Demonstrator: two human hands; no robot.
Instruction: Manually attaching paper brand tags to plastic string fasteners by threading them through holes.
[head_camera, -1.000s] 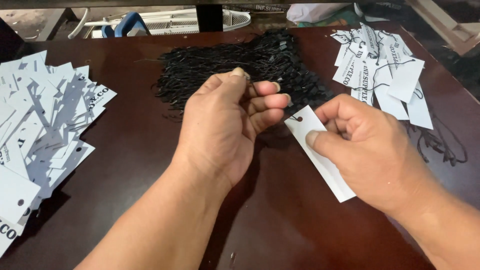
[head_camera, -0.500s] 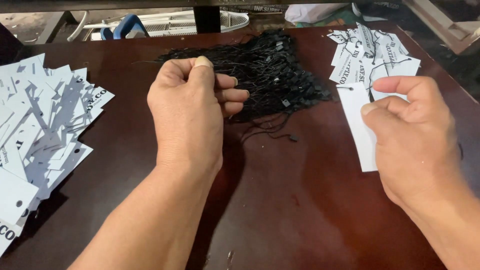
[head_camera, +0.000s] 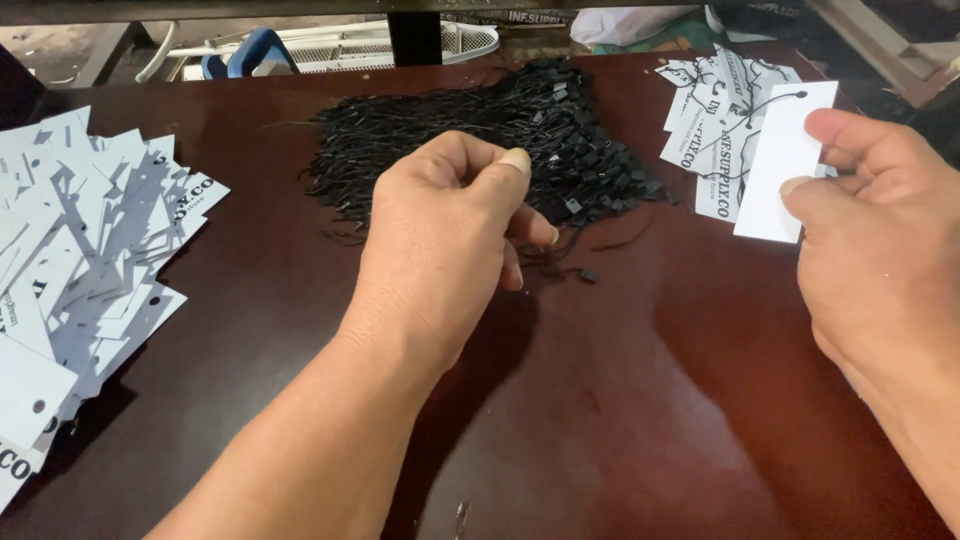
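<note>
My left hand (head_camera: 440, 250) is at the middle of the dark wooden table (head_camera: 640, 400), at the near edge of a heap of black string loops with small square clasps (head_camera: 440, 125). Its thumb and fingers are pinched together on a black string that trails out below the fingertips. My right hand (head_camera: 880, 260) is at the right and pinches a blank white card tag (head_camera: 785, 160) by its lower edge. A thin black string hangs from the tag's hole. The tag hovers over a small pile of strung printed tags (head_camera: 705, 135).
A broad spread of white card tags with punched holes (head_camera: 90, 250) covers the table's left side. Behind the table's far edge lie a white wire rack (head_camera: 340, 50) and a blue object (head_camera: 250, 50). A loose clasp (head_camera: 590, 276) lies near my left fingers.
My right hand has carried the white tag away from my left hand, up and to the right, over the strung pile. My left hand has closed its fingers at the string heap.
</note>
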